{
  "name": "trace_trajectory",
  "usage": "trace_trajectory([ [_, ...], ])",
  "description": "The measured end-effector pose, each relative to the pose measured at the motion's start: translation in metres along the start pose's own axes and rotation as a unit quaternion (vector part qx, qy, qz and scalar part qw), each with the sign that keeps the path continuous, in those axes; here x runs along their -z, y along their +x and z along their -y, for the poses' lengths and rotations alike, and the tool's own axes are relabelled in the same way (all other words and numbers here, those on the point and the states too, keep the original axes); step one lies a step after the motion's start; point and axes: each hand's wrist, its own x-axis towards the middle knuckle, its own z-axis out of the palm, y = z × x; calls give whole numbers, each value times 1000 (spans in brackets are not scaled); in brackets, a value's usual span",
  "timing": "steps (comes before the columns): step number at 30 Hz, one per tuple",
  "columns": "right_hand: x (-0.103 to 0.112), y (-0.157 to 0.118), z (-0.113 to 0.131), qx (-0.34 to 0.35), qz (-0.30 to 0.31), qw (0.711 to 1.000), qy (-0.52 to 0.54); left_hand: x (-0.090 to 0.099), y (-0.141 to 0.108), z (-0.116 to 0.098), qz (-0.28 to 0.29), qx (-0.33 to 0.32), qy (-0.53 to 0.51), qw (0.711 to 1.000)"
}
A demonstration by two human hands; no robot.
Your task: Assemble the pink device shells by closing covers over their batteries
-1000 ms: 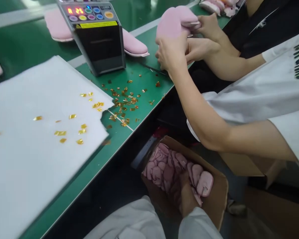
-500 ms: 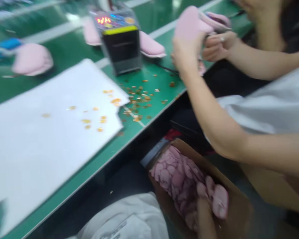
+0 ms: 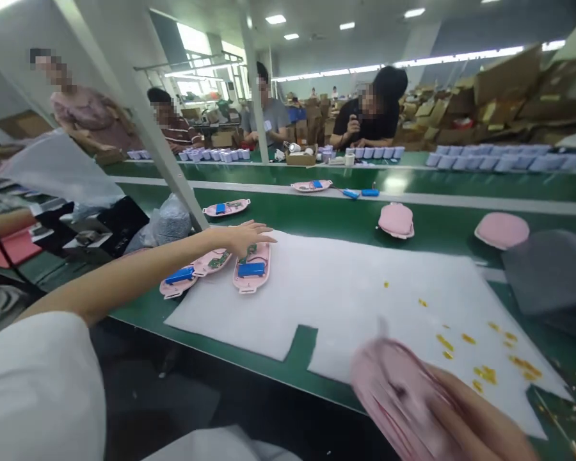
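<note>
A smooth, rounded pink shell (image 3: 388, 390), blurred, sits gripped in the right hand (image 3: 482, 416) near the counter (image 3: 336, 218) edge. The left hand (image 3: 244, 239), fingers outstretched, is over an open oval casing (image 3: 248, 283) with a glossy blue battery (image 3: 252, 269); contact is unclear. It looks like a gathering step; placing the shell would call for gently lowering it onto the flat white sheet (image 3: 336, 275).

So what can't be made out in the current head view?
Head: far end of the open shell, behind the left hand.
Head: piece count of the pink bundle in the right hand; blurred, cut by bottom edge.
Head: right side of the grey box; cut by right edge.
</note>
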Motion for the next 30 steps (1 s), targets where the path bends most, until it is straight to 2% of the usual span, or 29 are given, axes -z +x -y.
trace_trajectory([
  [2, -19, 46, 38, 66, 66, 995, 27, 5, 9, 12, 16, 26, -44, 999],
  [4, -43, 84, 70, 111, 108, 986, 61, 10, 13, 23, 9, 38, -80, 996],
  [6, -63, 106, 91, 123, 122, 982, 79, 11, 12, 27, -17, 46, -104, 993],
  [8, -71, 113, 101, 111, 131, 981, 88, 3, 11, 17, -47, 54, -125, 990],
  [10, -69, 111, 105, 92, 130, 983, 91, -13, 11, -8, -75, 68, -147, 984],
  [13, -57, 105, 108, 81, 88, 992, 38, -41, 8, -60, -106, 87, -187, 973],
  [16, -49, 102, 108, 72, 42, 989, -124, -64, -8, -108, -153, 79, -208, 963],
  [19, -45, 104, 105, 54, 47, 958, -278, -77, -32, -131, -214, 35, -129, 968],
  [23, -42, 111, 105, 61, 68, 927, -364, -83, -54, -126, -231, -43, -29, 972],
  [25, -47, 114, 111, 104, 58, 919, -377, -81, -59, -117, -223, -73, -14, 972],
  [28, -65, 120, 125, 189, 47, 912, -360, -75, -61, -108, -202, -116, 28, 972],
  [30, -80, 126, 135, 180, 78, 905, -378, -71, -63, -105, -194, -122, 72, 971],
])
